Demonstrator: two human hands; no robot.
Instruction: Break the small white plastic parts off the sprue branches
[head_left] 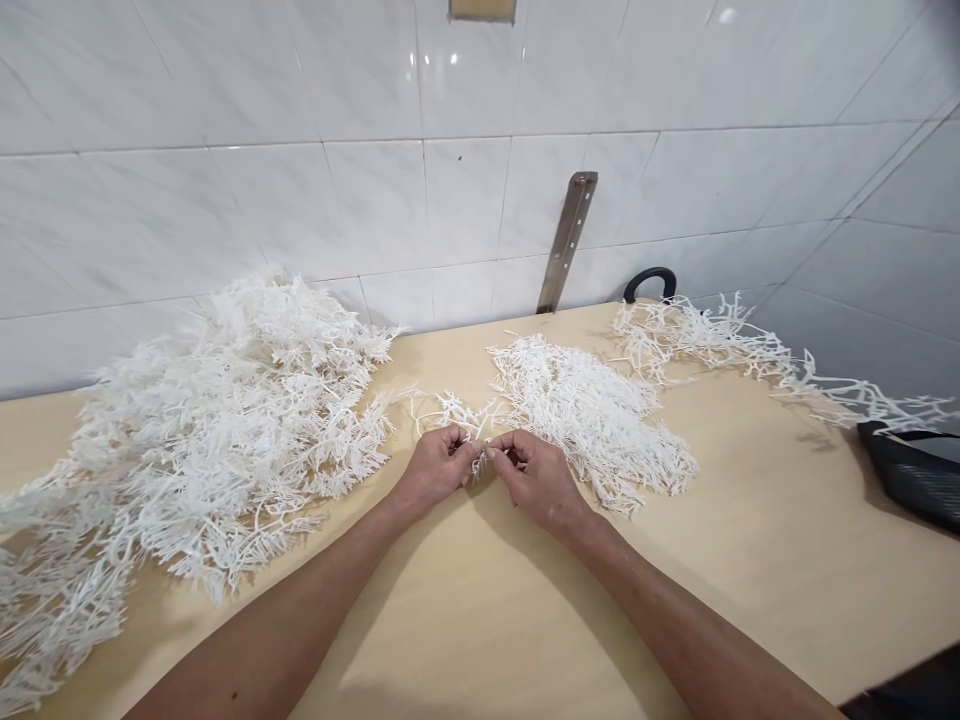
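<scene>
Near the middle of the table, my left hand [439, 465] pinches a white branched plastic sprig [461, 410] between thumb and fingers. My right hand [541, 482] meets it almost fingertip to fingertip, also in a pinch on the sprig's lower end. Part of the sprig spreads out beyond the fingers, and a few short tips hang below them. A large fluffy pile of white sprigs [240, 410] lies to the left. Just right of my right hand is a flatter pile of thin white pieces [592, 420].
Bare white branch frames [705, 335] stretch along the back right of the pale wooden table [810, 560]. A black curved handle [650, 278] rises behind them, and a black textured object [911, 480] is at the right edge. A metal strip [568, 245] leans against the tiled wall.
</scene>
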